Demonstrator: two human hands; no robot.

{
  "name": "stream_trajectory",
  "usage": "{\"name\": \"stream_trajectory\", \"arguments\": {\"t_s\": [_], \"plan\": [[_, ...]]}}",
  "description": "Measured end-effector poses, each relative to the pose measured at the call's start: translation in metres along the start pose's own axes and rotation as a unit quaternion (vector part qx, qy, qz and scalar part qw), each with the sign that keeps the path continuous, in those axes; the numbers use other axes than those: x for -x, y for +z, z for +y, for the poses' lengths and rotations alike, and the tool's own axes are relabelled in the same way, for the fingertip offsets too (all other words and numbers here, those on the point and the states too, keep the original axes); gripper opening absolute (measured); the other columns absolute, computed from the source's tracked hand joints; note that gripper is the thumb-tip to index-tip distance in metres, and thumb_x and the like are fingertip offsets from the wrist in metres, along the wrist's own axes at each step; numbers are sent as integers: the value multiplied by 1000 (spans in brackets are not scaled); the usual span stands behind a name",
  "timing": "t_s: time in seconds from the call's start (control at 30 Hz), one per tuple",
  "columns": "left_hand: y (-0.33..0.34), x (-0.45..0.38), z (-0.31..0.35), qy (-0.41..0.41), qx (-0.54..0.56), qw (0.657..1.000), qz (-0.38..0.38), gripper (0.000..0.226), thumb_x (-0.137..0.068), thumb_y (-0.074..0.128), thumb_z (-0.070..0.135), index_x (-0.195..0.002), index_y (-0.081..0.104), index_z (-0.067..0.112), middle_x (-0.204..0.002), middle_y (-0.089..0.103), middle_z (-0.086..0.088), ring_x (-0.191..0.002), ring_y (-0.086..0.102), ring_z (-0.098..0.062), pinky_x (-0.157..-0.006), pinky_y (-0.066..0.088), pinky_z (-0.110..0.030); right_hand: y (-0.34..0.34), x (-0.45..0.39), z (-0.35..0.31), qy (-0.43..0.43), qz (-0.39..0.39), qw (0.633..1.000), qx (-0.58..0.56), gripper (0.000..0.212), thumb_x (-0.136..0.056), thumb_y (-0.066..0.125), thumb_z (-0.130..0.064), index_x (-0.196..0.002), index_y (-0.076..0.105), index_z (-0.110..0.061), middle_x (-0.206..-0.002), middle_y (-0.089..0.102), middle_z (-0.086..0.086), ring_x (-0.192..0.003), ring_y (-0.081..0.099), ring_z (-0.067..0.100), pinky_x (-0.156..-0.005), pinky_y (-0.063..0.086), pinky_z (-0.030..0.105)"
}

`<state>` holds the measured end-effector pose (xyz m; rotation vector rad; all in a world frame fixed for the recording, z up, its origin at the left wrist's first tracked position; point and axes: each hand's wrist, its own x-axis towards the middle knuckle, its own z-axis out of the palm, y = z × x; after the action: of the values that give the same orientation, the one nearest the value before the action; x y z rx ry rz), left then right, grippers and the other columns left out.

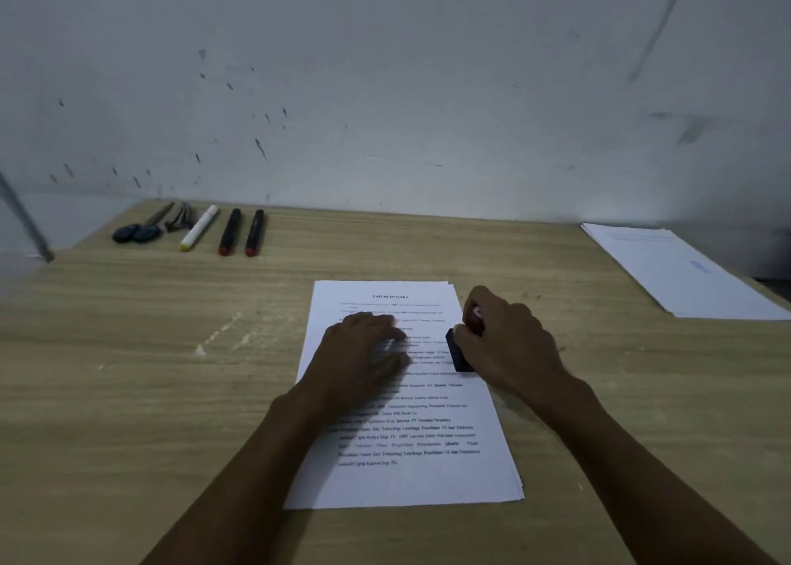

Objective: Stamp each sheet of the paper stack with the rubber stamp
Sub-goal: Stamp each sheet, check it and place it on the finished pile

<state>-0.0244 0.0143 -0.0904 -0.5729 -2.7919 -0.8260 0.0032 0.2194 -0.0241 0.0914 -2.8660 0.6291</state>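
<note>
Head view: paper stack (411, 436) lies on the wooden table (150, 372), centre, printed side up, long edge running away from the person. Left hand (364, 350) rests flat on the upper half of the top sheet, fingers spread and straight, motion-blurred. Right hand (509, 342) grips the rubber stamp (460, 350) from above, fingers curled round its red handle; the black base sits at the stack's right edge, about mid-height of the page. Can't tell whether the base touches the paper or hovers just over it.

Second pile of sheets (680, 273) lies at the far right of the table, well apart, with a faint blue mark on the top sheet. Far left near the wall: keys (141, 230), a white marker (199, 233), two black markers (242, 233) with red ends, laid side by side.
</note>
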Motion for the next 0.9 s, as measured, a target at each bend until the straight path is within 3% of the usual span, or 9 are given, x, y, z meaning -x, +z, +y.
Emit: {"name": "stream_trajectory", "arguments": {"t_s": [0.3, 0.9], "plan": [[6, -1, -6, 9, 4, 1000, 14, 61, -76, 39, 66, -114, 68, 28, -135, 59, 4, -129, 49, -20, -105, 39, -45, 12, -1, -5, 9, -16, 999, 45, 18, -90, 53, -34, -93, 42, -20, -87, 59, 6, -79, 55, 28, -66, 40, 33], [11, -2, -13, 28, 1, 999, 31, 59, -77, 39, 64, -114, 66, 28, -136, 58, 4, -130, 48, -22, -106, 38, -46, 20, 4, -14, 9, 6, 990, 138, 19, -94, 44, -36, -95, 38, -18, -84, 54, 3, -69, 50, 24, -62, 34, 31]]}}
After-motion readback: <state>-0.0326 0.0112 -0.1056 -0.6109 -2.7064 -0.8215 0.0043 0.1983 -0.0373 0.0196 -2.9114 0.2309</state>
